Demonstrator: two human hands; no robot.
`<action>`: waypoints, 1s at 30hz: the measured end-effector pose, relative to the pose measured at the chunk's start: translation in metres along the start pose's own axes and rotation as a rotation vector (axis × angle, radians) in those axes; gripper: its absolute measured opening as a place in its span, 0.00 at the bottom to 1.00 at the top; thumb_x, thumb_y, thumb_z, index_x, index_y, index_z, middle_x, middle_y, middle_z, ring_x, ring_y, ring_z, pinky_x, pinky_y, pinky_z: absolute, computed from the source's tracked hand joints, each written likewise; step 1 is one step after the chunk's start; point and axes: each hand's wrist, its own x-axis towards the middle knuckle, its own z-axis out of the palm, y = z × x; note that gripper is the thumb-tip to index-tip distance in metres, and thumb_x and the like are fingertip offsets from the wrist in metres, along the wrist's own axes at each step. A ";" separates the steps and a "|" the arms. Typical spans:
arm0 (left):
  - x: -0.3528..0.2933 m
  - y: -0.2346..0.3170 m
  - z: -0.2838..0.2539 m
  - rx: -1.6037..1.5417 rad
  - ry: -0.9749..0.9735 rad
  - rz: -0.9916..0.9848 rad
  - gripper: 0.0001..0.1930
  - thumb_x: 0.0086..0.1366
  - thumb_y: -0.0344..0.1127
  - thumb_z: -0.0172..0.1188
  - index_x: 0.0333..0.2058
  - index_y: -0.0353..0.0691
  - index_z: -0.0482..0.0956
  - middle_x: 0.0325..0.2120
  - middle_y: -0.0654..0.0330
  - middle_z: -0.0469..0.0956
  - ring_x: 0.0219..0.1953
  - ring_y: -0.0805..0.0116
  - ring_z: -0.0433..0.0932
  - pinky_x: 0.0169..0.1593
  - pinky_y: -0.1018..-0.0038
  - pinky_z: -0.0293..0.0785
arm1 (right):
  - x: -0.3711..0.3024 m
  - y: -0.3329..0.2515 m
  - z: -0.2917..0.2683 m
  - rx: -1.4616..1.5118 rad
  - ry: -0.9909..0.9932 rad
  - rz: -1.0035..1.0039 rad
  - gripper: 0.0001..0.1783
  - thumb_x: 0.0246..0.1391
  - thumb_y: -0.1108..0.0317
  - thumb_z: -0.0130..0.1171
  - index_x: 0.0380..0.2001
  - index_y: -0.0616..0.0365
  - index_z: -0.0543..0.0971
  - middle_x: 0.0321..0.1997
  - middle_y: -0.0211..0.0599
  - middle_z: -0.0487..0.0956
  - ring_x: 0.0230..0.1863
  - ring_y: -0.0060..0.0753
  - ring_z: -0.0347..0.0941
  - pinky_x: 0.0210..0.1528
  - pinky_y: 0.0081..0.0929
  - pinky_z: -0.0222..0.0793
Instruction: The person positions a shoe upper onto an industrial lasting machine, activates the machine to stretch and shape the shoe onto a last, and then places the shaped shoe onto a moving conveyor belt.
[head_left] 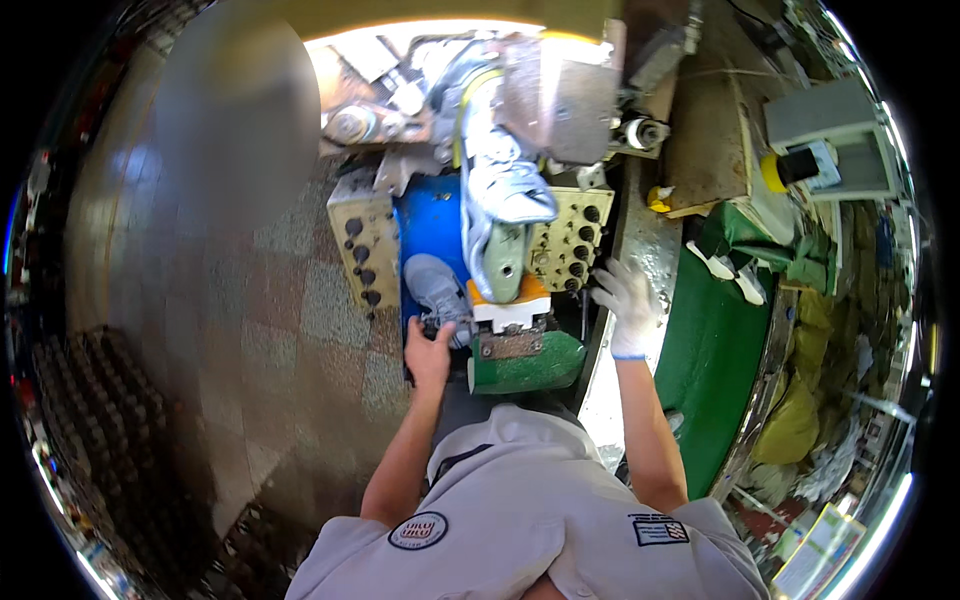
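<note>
A grey sneaker with laces stands low against the blue machine body, left of centre. My bare left hand grips its near end, thumb and fingers closed on it. In the machine, a second light grey shoe upper sits under a bright lamp, with a pale green shoe last below it over an orange and white support. My right hand, in a white glove, holds nothing. Its fingers are apart, beside the right control panel with black knobs; contact with a knob cannot be made out.
Another knobbed panel stands at the left of the machine. A green padded block juts toward me. To the right runs a green belt with white shoe pieces at its far end. Dark racks stand on the left floor.
</note>
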 end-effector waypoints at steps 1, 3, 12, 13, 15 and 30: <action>-0.010 0.003 0.010 0.097 -0.035 -0.052 0.47 0.53 0.52 0.74 0.64 0.26 0.65 0.55 0.32 0.75 0.58 0.41 0.75 0.60 0.59 0.71 | -0.011 0.002 -0.025 0.200 0.045 0.110 0.26 0.72 0.66 0.35 0.65 0.74 0.59 0.61 0.67 0.71 0.55 0.60 0.77 0.48 0.44 0.84; -0.003 -0.013 0.032 0.101 -0.040 -0.038 0.51 0.51 0.53 0.74 0.62 0.19 0.62 0.52 0.30 0.75 0.56 0.36 0.75 0.59 0.56 0.72 | -0.030 0.000 -0.032 0.200 0.138 0.242 0.28 0.71 0.63 0.42 0.66 0.74 0.59 0.60 0.67 0.71 0.53 0.60 0.78 0.44 0.44 0.83; 0.017 -0.010 0.030 -0.057 0.002 0.008 0.30 0.45 0.41 0.76 0.44 0.26 0.79 0.38 0.37 0.83 0.44 0.39 0.82 0.50 0.57 0.77 | -0.031 -0.004 -0.011 0.094 0.009 0.323 0.29 0.68 0.62 0.55 0.65 0.68 0.63 0.59 0.60 0.75 0.52 0.54 0.80 0.43 0.38 0.82; 0.011 0.000 0.021 -0.148 -0.052 0.081 0.26 0.45 0.35 0.76 0.43 0.29 0.81 0.37 0.42 0.85 0.39 0.49 0.85 0.47 0.61 0.79 | -0.030 -0.004 -0.017 0.098 0.016 0.321 0.29 0.68 0.62 0.55 0.65 0.68 0.63 0.59 0.61 0.75 0.52 0.54 0.80 0.44 0.38 0.81; 0.008 0.002 -0.011 -0.375 -0.154 0.085 0.22 0.45 0.27 0.74 0.43 0.31 0.83 0.35 0.51 0.86 0.36 0.62 0.85 0.45 0.67 0.79 | -0.025 -0.006 -0.014 0.126 -0.015 0.323 0.30 0.67 0.63 0.55 0.65 0.68 0.62 0.59 0.61 0.75 0.52 0.54 0.80 0.44 0.38 0.81; -0.078 0.196 -0.115 -1.025 -0.789 -0.030 0.33 0.33 0.37 0.75 0.41 0.23 0.83 0.36 0.56 0.85 0.36 0.64 0.82 0.45 0.72 0.77 | -0.064 -0.118 0.104 0.935 -0.435 0.355 0.30 0.67 0.57 0.56 0.64 0.67 0.68 0.62 0.48 0.75 0.64 0.37 0.71 0.69 0.34 0.64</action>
